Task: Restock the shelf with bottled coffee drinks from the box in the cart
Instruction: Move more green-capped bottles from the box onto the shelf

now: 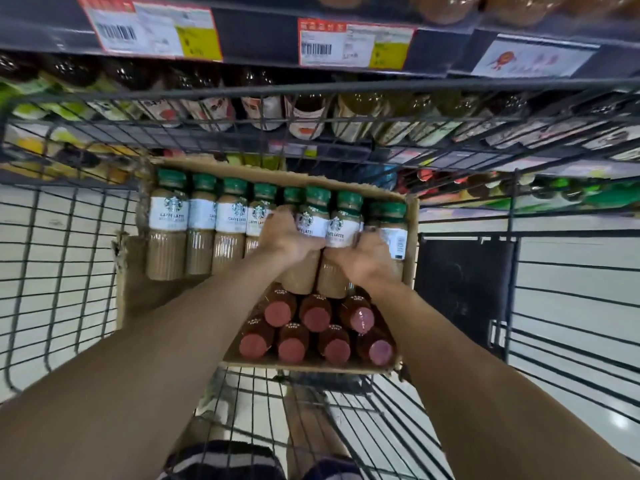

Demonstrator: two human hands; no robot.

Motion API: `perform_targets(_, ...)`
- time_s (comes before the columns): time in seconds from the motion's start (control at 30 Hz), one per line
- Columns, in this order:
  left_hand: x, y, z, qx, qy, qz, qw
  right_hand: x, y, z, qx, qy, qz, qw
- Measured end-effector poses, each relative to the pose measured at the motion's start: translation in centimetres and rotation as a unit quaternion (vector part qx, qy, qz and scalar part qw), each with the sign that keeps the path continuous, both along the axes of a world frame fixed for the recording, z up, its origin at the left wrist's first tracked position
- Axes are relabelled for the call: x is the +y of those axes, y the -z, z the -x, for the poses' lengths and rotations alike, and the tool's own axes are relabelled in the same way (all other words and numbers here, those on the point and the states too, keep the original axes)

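From the head camera, a cardboard box (135, 271) sits in a black wire cart (55, 258), and everything else is placed against that box. Along the box's far wall lies a row of green-capped latte bottles (201, 226) with white labels, their caps pointing toward the shelf. At the box's near end, a second group of dark bottles with pink caps (313, 327) is packed in two rows, caps facing the camera.

Over the middle of the box, the left hand (289, 239) curls its fingers round one latte bottle (306, 244), which rides above the rest of the row. Just beside it, toward the box's right wall, the right hand (365, 258) wraps round a second latte bottle (337, 251) (its fingertips are partly hidden behind the label). The two held bottles touch side by side, and both forearms reach in from the box's near edge.

Beyond the box's far wall, seen through the cart's wire front, stands the store shelf (263, 39) with price tags (353, 43) on its rail and rows of other bottled drinks (308, 116) below.
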State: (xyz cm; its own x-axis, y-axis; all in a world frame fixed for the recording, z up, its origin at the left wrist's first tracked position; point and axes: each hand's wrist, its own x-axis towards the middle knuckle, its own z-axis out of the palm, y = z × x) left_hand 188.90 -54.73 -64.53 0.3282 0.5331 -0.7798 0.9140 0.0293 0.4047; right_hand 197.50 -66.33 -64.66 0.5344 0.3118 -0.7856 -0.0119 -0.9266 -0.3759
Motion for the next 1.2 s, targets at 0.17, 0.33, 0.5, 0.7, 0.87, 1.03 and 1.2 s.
perform_targets(0.17, -0.5, -1.0, 0.3, -0.043, 0.005, -0.013, 0.999, -0.5, -0.8, 0.8, 0.004, 0.042, -0.039, 0.998)
perform_targets(0.33, 0.5, -3.5, 2.4, -0.092, 0.003, -0.049, 0.995, -0.1, -3.5, 2.4, -0.04, 0.066, -0.11, 0.991)
perform_targets(0.5, 2.4, -8.0, 5.3, -0.128, 0.01, -0.073, 0.989, 1.1, -7.5, 4.2, -0.06, 0.06, -0.171, 0.982)
perform_targets(0.7, 6.3, -16.5, 8.4, -0.176, 0.043, -0.138, 0.974, 3.8, -15.6, 7.1, -0.128, 0.044, -0.258, 0.957)
perform_targets(0.87, 9.6, -26.0, 12.5, -0.274, 0.037, -0.201, 0.94, 6.7, -24.2, 9.5, -0.157, 0.029, -0.349, 0.923)
perform_targets(1.03, 13.6, -36.1, 15.0, -0.335, 0.069, -0.281, 0.897, 10.5, -33.5, 10.4, -0.191, -0.007, -0.418, 0.888)
perform_targets(1.2, 17.3, -44.1, 15.2, -0.405, 0.077, -0.327, 0.85, 14.1, -41.7, 10.0, -0.248, -0.02, -0.482, 0.84)
